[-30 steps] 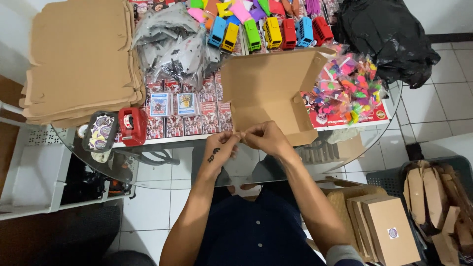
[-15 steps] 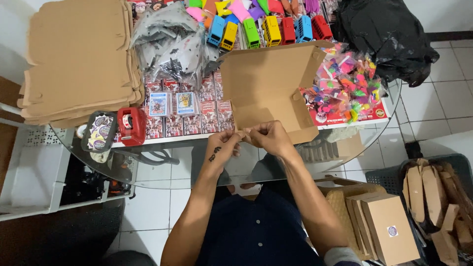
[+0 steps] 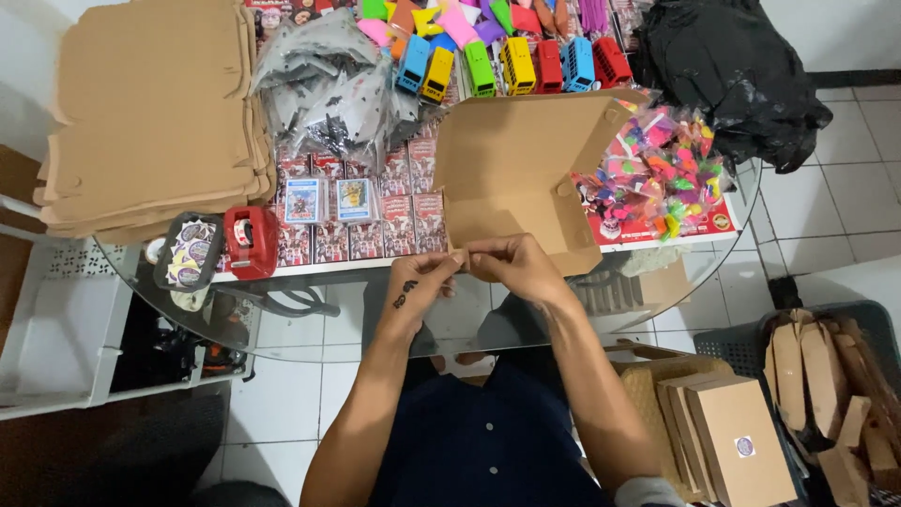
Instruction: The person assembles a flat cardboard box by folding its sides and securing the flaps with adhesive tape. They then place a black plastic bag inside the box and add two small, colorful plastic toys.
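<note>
A brown cardboard box (image 3: 519,169), partly folded with its lid flap raised, rests on the glass table (image 3: 310,324) in front of me. My left hand (image 3: 421,279) pinches the box's near left corner flap. My right hand (image 3: 511,263) grips the box's near edge right beside it, fingers curled over the cardboard. Both hands meet at the same front edge.
A stack of flat cardboard blanks (image 3: 150,113) lies at the left. A red tape dispenser (image 3: 250,240), card packs (image 3: 324,200), toy buses (image 3: 511,64), grey plastic bags (image 3: 328,84), colourful toy packets (image 3: 657,164) and a black bag (image 3: 732,66) cover the table. Finished boxes (image 3: 732,437) sit at lower right.
The box has shifted slightly toward me and my hands have moved closer together on its near edge.
</note>
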